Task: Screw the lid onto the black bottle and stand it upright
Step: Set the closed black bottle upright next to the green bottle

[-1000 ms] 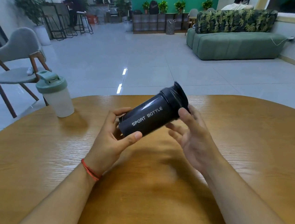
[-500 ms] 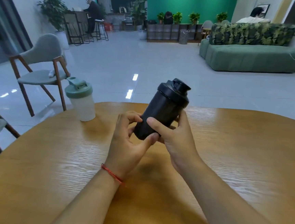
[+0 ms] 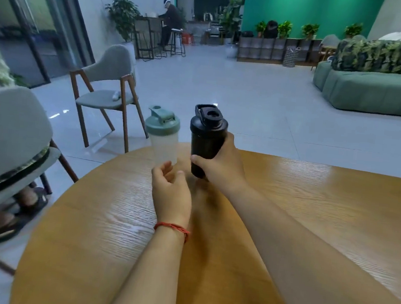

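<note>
The black bottle (image 3: pixel 205 141) stands upright on the round wooden table (image 3: pixel 310 210), near its far edge. Its black lid (image 3: pixel 209 120) sits on top, with the flip cap raised at the back. My right hand (image 3: pixel 220 165) is wrapped around the lower half of the bottle from the right. My left hand (image 3: pixel 170 190) hovers just left of the bottle's base, fingers apart, holding nothing.
A translucent shaker with a green lid (image 3: pixel 164 136) stands right beside the black bottle on its left. Two grey chairs (image 3: pixel 108 88) stand off the table's left side. A green sofa (image 3: pixel 379 92) is far right.
The bottle went from lying tilted in both hands to standing upright on the table. My left hand let go and drew back; my right hand kept its grip. The view swung left.
</note>
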Available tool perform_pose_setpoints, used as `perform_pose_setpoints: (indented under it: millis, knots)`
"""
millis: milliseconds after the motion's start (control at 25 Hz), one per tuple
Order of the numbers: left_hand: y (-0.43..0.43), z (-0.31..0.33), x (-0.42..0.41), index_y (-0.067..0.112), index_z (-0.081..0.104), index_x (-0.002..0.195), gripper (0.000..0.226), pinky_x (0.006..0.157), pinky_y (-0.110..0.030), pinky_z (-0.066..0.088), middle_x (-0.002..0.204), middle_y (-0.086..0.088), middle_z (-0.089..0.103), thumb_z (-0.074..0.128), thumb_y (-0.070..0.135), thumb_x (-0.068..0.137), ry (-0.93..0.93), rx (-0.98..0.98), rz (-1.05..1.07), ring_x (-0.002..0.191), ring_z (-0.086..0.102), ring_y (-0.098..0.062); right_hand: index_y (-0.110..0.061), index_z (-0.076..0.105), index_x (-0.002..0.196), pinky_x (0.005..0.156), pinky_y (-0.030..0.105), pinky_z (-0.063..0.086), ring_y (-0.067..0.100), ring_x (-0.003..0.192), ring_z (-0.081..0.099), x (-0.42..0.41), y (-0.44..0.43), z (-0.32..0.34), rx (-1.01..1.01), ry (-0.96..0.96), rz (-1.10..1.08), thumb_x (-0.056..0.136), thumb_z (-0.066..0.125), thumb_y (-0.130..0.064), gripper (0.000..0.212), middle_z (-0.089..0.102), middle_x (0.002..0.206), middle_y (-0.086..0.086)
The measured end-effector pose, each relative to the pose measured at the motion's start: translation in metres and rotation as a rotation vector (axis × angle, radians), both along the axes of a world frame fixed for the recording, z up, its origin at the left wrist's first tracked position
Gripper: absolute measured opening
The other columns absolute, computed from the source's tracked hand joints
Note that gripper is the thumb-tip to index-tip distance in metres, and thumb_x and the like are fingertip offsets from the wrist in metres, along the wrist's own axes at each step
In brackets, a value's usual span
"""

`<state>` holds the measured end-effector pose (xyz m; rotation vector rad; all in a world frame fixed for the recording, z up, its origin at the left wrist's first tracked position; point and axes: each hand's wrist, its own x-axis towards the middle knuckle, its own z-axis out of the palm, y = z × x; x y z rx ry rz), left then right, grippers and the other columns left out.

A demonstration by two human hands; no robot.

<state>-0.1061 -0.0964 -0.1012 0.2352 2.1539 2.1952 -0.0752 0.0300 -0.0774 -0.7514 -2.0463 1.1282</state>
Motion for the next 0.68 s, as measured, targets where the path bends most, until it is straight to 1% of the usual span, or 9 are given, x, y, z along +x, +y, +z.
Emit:
perform_pose_setpoints:
  millis: [40, 120, 160, 240, 360, 440, 520, 600, 680]
  knots:
    - [0.001, -0.001, -0.004, 0.020, 0.060, 0.140, 0.034, 0.076, -0.013, 0.042, 0.128, 0.006, 0.065, 0.062, 0.018, 0.106, -0.051, 0.017, 0.013, 0.118, 0.064, -0.016, -0.021, 0.048, 0.144, 0.089, 0.035, 0.051, 0.023, 0.124, 0.064, -0.009, 0.002, -0.002, 0.001, -0.018, 0.004, 0.079, 0.095, -0.034, 0.081, 0.067, 0.137, 0.001]
    - [0.003, -0.003, -0.009, 0.020, 0.061, 0.137, 0.030, 0.081, -0.020, 0.047, 0.125, 0.005, 0.067, 0.061, 0.022, 0.107, -0.107, 0.036, 0.050, 0.112, 0.064, -0.016, -0.020, 0.049, 0.141, 0.089, 0.034, 0.050, 0.025, 0.126, 0.063, -0.024, 0.006, -0.008, -0.019, -0.027, 0.004, 0.079, 0.095, -0.032, 0.078, 0.066, 0.136, 0.003]
    - [0.004, -0.004, -0.011, 0.021, 0.062, 0.133, 0.026, 0.083, -0.025, 0.050, 0.121, 0.004, 0.068, 0.060, 0.025, 0.107, -0.121, 0.034, 0.066, 0.108, 0.065, -0.016, -0.019, 0.049, 0.140, 0.090, 0.035, 0.051, 0.026, 0.126, 0.063, -0.029, 0.008, -0.011, -0.024, -0.025, 0.000, 0.078, 0.095, -0.032, 0.078, 0.066, 0.136, 0.003]
    - [0.006, -0.007, -0.013, 0.022, 0.063, 0.120, 0.016, 0.081, -0.033, 0.055, 0.111, 0.001, 0.070, 0.056, 0.032, 0.109, -0.129, 0.007, 0.095, 0.098, 0.067, -0.017, -0.019, 0.050, 0.140, 0.091, 0.037, 0.055, 0.025, 0.126, 0.063, -0.038, 0.008, -0.017, -0.012, -0.012, -0.011, 0.077, 0.096, -0.031, 0.079, 0.066, 0.135, 0.002]
    - [0.010, -0.010, -0.015, 0.019, 0.063, 0.104, 0.026, 0.076, -0.042, 0.057, 0.096, -0.004, 0.071, 0.047, 0.038, 0.112, -0.109, -0.014, 0.115, 0.086, 0.068, -0.023, -0.021, 0.051, 0.141, 0.099, 0.044, 0.060, 0.026, 0.128, 0.062, -0.048, 0.004, -0.024, 0.028, 0.015, -0.054, 0.073, 0.097, -0.034, 0.084, 0.067, 0.135, 0.001]
    - [0.012, -0.009, -0.013, 0.020, 0.064, 0.093, 0.033, 0.071, -0.039, 0.052, 0.085, -0.004, 0.066, 0.045, 0.038, 0.112, -0.078, -0.013, 0.100, 0.080, 0.063, -0.023, -0.023, 0.050, 0.141, 0.100, 0.045, 0.060, 0.026, 0.128, 0.062, -0.052, 0.003, -0.024, 0.033, 0.016, -0.079, 0.071, 0.098, -0.036, 0.086, 0.066, 0.136, 0.000]
    - [0.012, -0.008, -0.013, 0.023, 0.067, 0.082, 0.040, 0.069, -0.037, 0.049, 0.074, -0.002, 0.062, 0.046, 0.040, 0.111, -0.081, 0.003, 0.095, 0.074, 0.059, -0.022, -0.024, 0.050, 0.140, 0.098, 0.043, 0.060, 0.026, 0.127, 0.062, -0.057, 0.003, -0.023, 0.021, 0.014, -0.085, 0.070, 0.099, -0.036, 0.087, 0.066, 0.136, -0.001]
    - [0.010, -0.005, -0.013, 0.021, 0.063, 0.067, 0.050, 0.063, -0.035, 0.046, 0.062, 0.000, 0.054, 0.051, 0.042, 0.110, -0.115, 0.015, 0.107, 0.064, 0.054, -0.021, -0.023, 0.051, 0.140, 0.094, 0.038, 0.058, 0.026, 0.127, 0.063, -0.060, 0.004, -0.022, 0.017, 0.008, -0.084, 0.069, 0.100, -0.035, 0.087, 0.067, 0.135, 0.000]
    - [0.008, -0.004, -0.013, 0.017, 0.059, 0.059, 0.057, 0.059, -0.034, 0.043, 0.054, 0.001, 0.048, 0.056, 0.047, 0.108, -0.146, 0.044, 0.109, 0.057, 0.048, -0.020, -0.022, 0.050, 0.144, 0.094, 0.037, 0.056, 0.028, 0.129, 0.063, -0.059, 0.007, -0.024, 0.024, -0.021, -0.083, 0.069, 0.101, -0.034, 0.092, 0.067, 0.137, 0.001]
